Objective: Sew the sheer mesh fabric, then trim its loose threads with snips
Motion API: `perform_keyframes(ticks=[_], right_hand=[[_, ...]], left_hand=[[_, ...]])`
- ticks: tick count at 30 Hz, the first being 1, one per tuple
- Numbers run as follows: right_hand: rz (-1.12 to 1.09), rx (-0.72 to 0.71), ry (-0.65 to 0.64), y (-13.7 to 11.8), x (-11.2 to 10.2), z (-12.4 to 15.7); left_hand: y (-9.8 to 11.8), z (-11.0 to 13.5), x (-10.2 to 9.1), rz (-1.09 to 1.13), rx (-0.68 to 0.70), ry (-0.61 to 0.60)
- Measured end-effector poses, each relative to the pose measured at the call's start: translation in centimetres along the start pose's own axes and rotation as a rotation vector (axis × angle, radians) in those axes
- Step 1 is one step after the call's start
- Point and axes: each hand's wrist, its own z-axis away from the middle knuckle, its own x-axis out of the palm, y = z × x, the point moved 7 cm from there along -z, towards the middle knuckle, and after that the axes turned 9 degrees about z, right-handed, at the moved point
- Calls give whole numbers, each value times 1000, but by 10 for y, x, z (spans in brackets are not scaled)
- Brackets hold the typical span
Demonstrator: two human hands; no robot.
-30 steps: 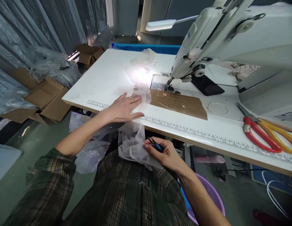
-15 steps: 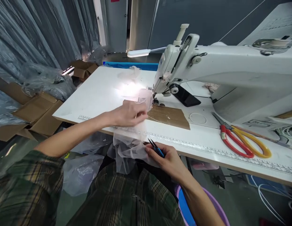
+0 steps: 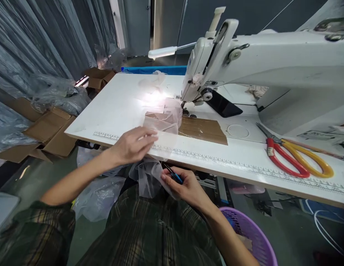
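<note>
Sheer white fabric (image 3: 161,123) runs from the needle of the white sewing machine (image 3: 244,70) over the table edge into my lap. My left hand (image 3: 133,145) lies at the table's front edge, fingers pinched on that fabric. Just below the edge, my right hand (image 3: 185,186) is closed on a small blue thread snipper (image 3: 173,174) and also pinches the hanging fabric. A brown cardboard patch (image 3: 202,129) lies taped on the white table (image 3: 119,107) beside the needle.
Red and yellow scissors (image 3: 294,157) lie at the table's right. A black phone (image 3: 223,105) rests behind the needle. A purple basket (image 3: 252,240) stands under my right arm. Cardboard boxes (image 3: 50,129) and plastic-wrapped bundles fill the floor at left.
My left hand pulled back from near the needle to the table's front edge, drawing fabric with it. My right hand stayed low with the snipper.
</note>
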Motion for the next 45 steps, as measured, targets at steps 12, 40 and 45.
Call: perform_keyframes(ticks=[12, 40, 45], right_hand=[[-55, -86, -242, -5, 22, 9], [115, -216, -138, -6, 31, -22], [87, -151, -107, -2, 30, -17]], left_hand=[[5, 93, 106, 1029, -879, -2], [20, 105, 67, 1235, -1247, 127], [20, 105, 67, 1223, -1262, 118]])
